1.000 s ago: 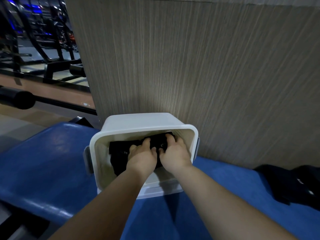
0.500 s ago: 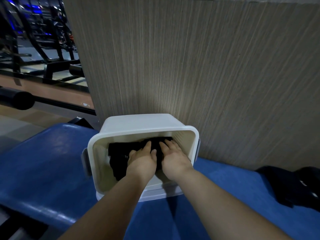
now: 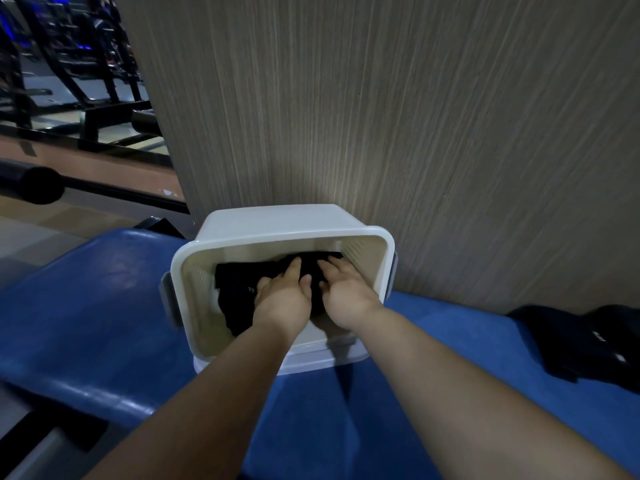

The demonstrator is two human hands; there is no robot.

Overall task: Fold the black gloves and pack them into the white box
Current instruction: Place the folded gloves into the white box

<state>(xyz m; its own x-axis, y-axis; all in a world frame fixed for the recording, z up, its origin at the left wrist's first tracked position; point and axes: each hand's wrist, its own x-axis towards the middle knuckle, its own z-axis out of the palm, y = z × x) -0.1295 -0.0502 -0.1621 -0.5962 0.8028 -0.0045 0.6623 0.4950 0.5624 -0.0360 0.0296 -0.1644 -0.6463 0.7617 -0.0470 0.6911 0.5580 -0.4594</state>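
Wood-grain wall panel [image 3: 381,116] backs a blue padded bench [image 3: 104,306]; dim gym frames [image 3: 86,81] stand off to the left. On the bench the white box [image 3: 277,221] lies tipped, its base towards the panel and its mouth facing the person.

Finding: both hands are inside the mouth of the box, on the black gloves [image 3: 239,289]. A second ago the fingers were bent down into the cloth; now they lie stretched forward and flatter over it. The box itself has not shifted. I judge from this that the placing is done and the bundle is being pressed down and settled.

Left hand [image 3: 282,299]: palm down on the middle of the gloves, forefinger straight, gripping nothing that I can see; its outer fingers are partly hidden. Right hand [image 3: 346,292]: just beside it, fingers straight, tips resting on the right end of the bundle, likewise not clasping.

Position of the goods: the gloves rest against the inner floor of the box, directly beneath and ahead of both palms, with a loose part showing left of the left hand.

Outstanding: a dark heap [image 3: 588,341] lies on the bench well to the right. Whether it is more gloves cannot be told.
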